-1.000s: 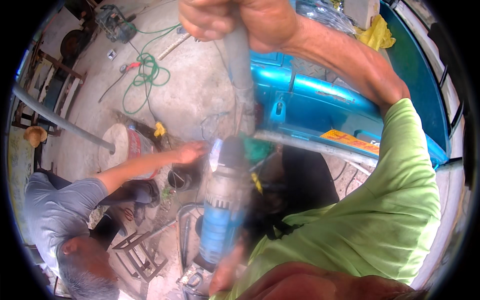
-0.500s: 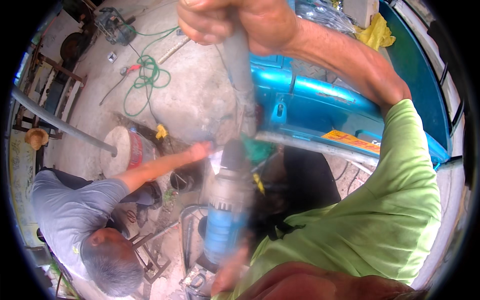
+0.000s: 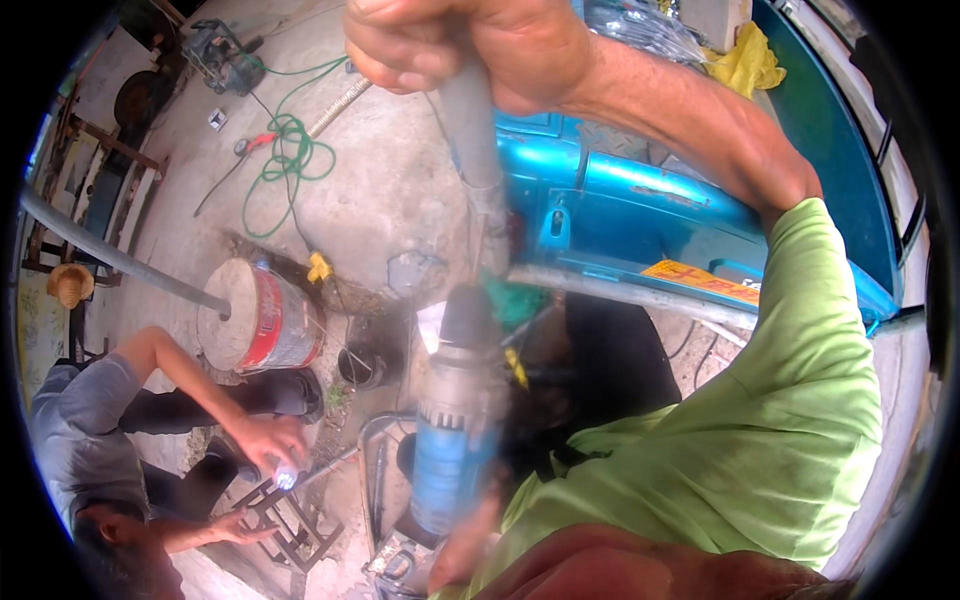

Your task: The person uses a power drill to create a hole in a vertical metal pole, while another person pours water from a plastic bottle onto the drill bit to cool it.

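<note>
Brt daylt, glare on blue panel [image 3: 620, 225], pwr tool [image 3: 445, 470] blurry, edges warped.

One blue-and-grey power tool [image 3: 440, 470] shows. One red-and-white round bucket [image 3: 292, 325], one tangled green hose [image 3: 289, 143] and one crumpled yellow bag [image 3: 748, 65] are visible.

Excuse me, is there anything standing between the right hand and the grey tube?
Nothing visible does. The right hand is bare, and its fingers are wrapped directly around the grey tube. The blue power tool appears lower in the picture.
</note>
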### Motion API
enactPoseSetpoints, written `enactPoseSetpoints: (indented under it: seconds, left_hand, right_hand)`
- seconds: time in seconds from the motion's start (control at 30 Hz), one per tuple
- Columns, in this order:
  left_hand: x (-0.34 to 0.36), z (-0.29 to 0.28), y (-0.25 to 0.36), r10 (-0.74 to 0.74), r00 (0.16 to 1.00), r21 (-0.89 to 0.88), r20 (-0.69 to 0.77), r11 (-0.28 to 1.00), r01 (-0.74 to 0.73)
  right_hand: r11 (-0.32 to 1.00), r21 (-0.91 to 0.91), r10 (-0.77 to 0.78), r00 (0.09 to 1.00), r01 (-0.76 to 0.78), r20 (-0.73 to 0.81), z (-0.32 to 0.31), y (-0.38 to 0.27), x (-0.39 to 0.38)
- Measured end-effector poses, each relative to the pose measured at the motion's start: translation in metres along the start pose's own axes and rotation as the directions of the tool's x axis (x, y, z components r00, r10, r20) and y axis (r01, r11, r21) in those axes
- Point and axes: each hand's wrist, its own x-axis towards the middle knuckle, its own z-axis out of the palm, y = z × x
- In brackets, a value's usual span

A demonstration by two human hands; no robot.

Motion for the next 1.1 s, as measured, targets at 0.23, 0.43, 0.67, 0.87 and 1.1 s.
enactPoseSetpoints:
  seconds: [0.23,0.43,0.67,0.87,1.1]
  left_hand:
    - [-0.009,0.004,-0.011,-0.033,0.998,-0.065,-0.056,0.997,0.029]
    - [-0.003,0.001,-0.002,-0.054,0.998,-0.062,-0.011,0.997,0.053]
    - [-0.004,-0.003,-0.008,-0.041,0.999,-0.062,-0.003,0.997,0.041]
    - [-0.003,-0.003,-0.007,-0.041,0.999,-0.041,-0.006,0.998,0.041]
    - [-0.009,0.010,-0.019,0.050,0.993,-0.037,-0.108,0.998,-0.054]
  right_hand:
    - [1.000,-0.023,-0.002,1.000,0.002,-0.001,0.002,-0.001,0.000]
    - [0.999,-0.045,0.006,1.000,-0.006,0.008,-0.004,0.004,-0.001]
    - [0.998,-0.054,-0.034,0.999,0.035,0.017,0.000,0.001,0.000]
    - [0.996,-0.055,-0.066,0.997,0.069,0.051,-0.003,0.004,0.001]
    - [1.000,-0.021,-0.023,0.998,0.024,0.058,-0.004,0.001,0.002]
